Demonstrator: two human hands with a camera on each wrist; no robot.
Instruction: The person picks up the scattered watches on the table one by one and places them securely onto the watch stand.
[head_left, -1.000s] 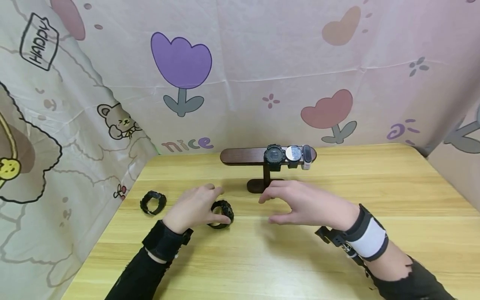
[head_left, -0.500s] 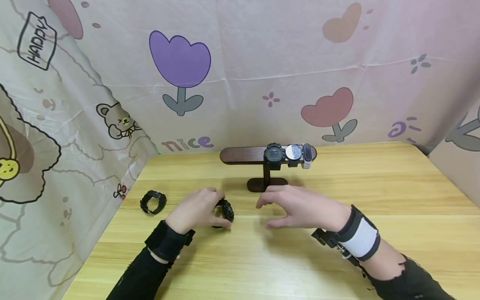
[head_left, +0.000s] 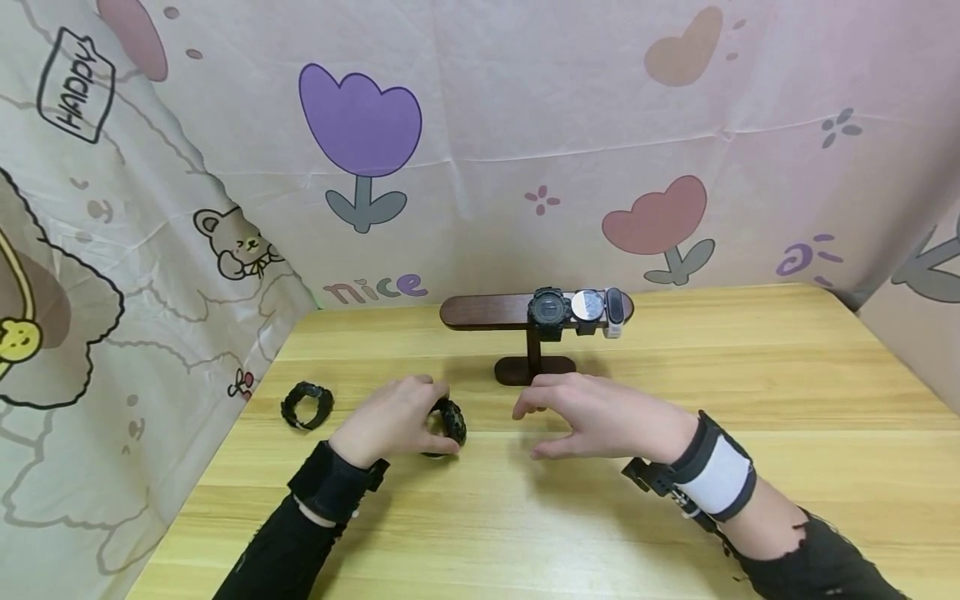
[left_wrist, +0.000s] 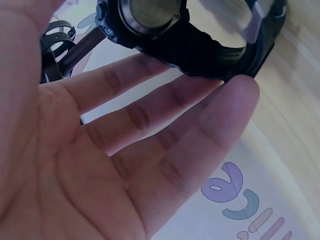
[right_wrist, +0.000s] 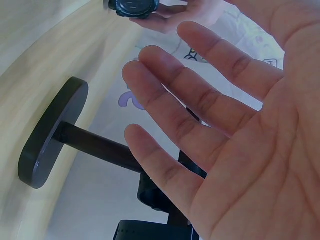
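Black watch (head_left: 456, 422) pinched in my left hand (head_left: 392, 422), I'd best lift it level off the tabletop (head_left: 540, 533), my right hand (head_left: 600, 417) wide and empty.

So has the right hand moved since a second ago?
Yes, slightly: judged against the watch stand in the head view, the right hand has drawn back toward the person, uncovering more of its base.

Light wood-grain tabletop (head_left: 750, 383), soft glare (head_left: 555, 554) near side. Far: pale printed cloth (head_left: 517, 100), purple tulip (head_left: 362, 125), "nice" lettering (head_left: 385, 288). Left: creased white cloth (head_left: 168, 333), bear print (head_left: 238, 244). Right: plainer cloth (head_left: 918, 350), grey leaf print (head_left: 933, 279).
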